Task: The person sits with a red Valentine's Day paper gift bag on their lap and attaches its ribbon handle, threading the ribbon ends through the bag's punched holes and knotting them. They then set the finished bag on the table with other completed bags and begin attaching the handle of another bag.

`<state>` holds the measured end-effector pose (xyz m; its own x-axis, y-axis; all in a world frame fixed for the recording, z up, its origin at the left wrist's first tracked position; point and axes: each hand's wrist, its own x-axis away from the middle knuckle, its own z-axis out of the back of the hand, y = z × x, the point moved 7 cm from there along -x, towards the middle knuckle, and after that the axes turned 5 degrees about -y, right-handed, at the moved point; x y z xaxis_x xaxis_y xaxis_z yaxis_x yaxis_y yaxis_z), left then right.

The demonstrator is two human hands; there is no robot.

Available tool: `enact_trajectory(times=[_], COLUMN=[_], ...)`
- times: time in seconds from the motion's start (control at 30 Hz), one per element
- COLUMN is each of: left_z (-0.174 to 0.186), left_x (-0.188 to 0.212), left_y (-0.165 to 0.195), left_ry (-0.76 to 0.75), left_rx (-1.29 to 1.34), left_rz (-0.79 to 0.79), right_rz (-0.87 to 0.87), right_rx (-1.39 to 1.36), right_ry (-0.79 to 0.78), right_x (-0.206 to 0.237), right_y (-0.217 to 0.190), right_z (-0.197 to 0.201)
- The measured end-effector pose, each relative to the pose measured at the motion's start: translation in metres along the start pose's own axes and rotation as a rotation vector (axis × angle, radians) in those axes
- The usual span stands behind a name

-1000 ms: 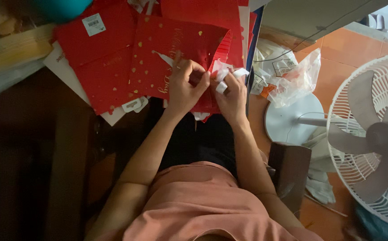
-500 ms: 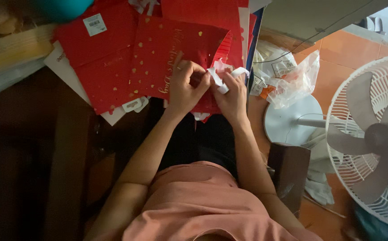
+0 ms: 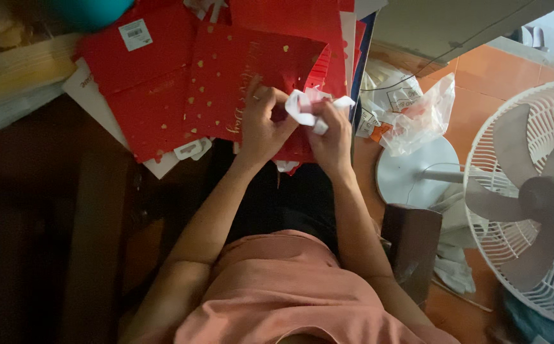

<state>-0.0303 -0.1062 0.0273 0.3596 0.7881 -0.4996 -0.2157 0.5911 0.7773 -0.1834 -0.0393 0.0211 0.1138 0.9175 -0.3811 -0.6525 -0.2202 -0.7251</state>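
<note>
Item: crumpled white paper strip (image 3: 304,108), thin, creased and bunched, with loose ends sticking out toward the upper right. It is held between both hands, above the red gift bag and over the person's lap.

Left hand (image 3: 261,124): closed in a pinch, the fingertips gripping the left part of the white strip; the heel of the hand is laid against the red bag.

Right hand (image 3: 329,137): curled shut around the right part of the same strip, knuckles turned upward.

Red gift bag (image 3: 239,76): flat, folded, deep red, scattered with small gold hearts; it is laid directly beneath the hands, its lower edge hidden by them.

Further red bags (image 3: 143,76): stacked flat to the left and behind, overlapping; a white label is seen on one, and white card edges are seen under the pile.

Clear plastic bag (image 3: 417,114): crumpled, placed to the right of the hands on the orange tiled floor (image 3: 481,76).

White standing fan (image 3: 532,197): located at far right, its round base near the plastic bag.
</note>
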Motion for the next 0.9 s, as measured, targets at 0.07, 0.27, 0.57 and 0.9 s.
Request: enact_trajectory(times=[0.07,0.27,0.57,0.9], left_z=[-0.001,0.0,0.005,0.007], left_x=[-0.001,-0.001,-0.001,-0.001], left_y=[-0.001,0.001,0.002,0.0], left_ry=[-0.01,0.017,0.043,0.006], left_rx=[-0.016,0.0,0.029,0.077], left_rz=[0.005,0.001,0.026,0.103], right_rz=[-0.049,-0.425,-0.043,-0.259], right_rx=[-0.264,-0.833,0.079,-0.297], right_ry=[0.093,0.028,-0.149,0.001], right_x=[0.002,0.004,-0.012,-0.003], right_y=[0.01,0.025,-0.026,-0.005], right_z=[0.005,-0.007,0.001,0.007])
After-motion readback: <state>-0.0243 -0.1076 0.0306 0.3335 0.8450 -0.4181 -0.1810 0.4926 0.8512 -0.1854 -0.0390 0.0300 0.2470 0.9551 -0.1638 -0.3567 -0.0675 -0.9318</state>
